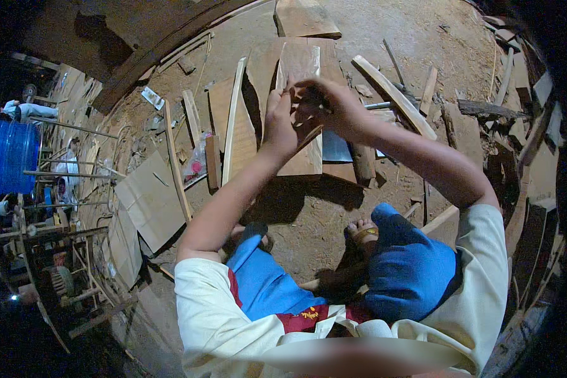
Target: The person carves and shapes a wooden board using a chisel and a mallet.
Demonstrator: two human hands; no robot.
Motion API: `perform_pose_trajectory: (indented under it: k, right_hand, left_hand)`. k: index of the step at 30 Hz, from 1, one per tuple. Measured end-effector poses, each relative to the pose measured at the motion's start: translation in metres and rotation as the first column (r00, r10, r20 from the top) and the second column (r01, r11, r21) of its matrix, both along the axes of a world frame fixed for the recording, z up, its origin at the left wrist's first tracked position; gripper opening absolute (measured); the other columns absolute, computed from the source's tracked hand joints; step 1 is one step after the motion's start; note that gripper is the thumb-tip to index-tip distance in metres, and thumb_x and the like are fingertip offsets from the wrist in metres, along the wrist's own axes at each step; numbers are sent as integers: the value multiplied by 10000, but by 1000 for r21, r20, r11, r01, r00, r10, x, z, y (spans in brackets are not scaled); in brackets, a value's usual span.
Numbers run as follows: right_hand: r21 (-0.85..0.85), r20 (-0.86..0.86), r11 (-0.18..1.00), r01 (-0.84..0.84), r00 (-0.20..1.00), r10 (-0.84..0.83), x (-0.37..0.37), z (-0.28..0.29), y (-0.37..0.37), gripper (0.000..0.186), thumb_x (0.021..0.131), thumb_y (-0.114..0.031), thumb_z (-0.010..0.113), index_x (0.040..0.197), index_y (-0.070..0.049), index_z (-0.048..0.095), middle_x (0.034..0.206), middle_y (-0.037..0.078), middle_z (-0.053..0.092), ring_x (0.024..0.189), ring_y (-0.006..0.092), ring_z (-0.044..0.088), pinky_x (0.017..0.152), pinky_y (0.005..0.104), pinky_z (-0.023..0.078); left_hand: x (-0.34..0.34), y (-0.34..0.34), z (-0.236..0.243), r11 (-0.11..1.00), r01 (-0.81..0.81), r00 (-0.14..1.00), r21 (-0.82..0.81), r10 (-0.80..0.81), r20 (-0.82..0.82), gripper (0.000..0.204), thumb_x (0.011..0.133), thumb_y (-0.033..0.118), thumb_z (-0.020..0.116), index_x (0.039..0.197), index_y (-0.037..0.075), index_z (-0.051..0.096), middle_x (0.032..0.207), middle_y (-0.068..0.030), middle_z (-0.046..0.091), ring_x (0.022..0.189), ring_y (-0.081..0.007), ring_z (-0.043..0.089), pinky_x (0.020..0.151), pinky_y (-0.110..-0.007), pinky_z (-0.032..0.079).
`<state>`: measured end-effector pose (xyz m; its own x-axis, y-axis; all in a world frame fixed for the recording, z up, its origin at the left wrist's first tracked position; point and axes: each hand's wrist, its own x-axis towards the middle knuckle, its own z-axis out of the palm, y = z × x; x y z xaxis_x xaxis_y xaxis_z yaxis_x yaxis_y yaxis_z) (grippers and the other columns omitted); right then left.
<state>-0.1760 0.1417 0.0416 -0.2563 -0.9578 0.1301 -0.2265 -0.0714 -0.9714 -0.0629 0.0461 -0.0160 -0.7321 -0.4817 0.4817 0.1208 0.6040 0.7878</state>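
Observation:
My left hand (280, 123) and my right hand (339, 107) meet in front of me above a wooden board (300, 60) with pale edges. The fingers of both are curled in, tips close together; whatever they hold is too small or hidden to name. A thin brown edge shows just below the fingers, and I cannot tell whether it belongs to something held. Under the pale-edged board lies a wider brown plank (263, 55). Right of the hands, a flat bluish-grey piece (337, 148) rests beside a short dark wooden piece (363, 165).
Long pale wood strips (235, 120) (394, 94) lie on either side. Cardboard sheets (151, 195) are at the left, near a metal frame and a blue water jug (9, 154). Scrap wood (526, 82) piles up at the right. My feet and blue-clad knees are close below.

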Motion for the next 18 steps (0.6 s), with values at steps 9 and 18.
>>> perform_pose_trajectory:
  k: [9,18]
  right_hand:
    - [-108,52,875,471,882,-468,-55,9,6,296,773,-258,692,727,-48,488,663,18,525,654,92,533,611,222,425]
    - [-29,180,909,416,897,-405,-41,-5,6,316,795,-293,662,666,-75,473,618,13,515,578,79,505,538,220,413]
  left_hand:
    - [50,-30,-96,981,35,779,-189,92,621,665,640,392,750,1135,6,530,1104,-173,504,1081,-340,453,923,-402,375]
    - [53,-33,-120,969,142,799,-202,8,602,540,625,324,754,1071,63,597,1055,-151,503,1050,-322,442,923,-390,372]
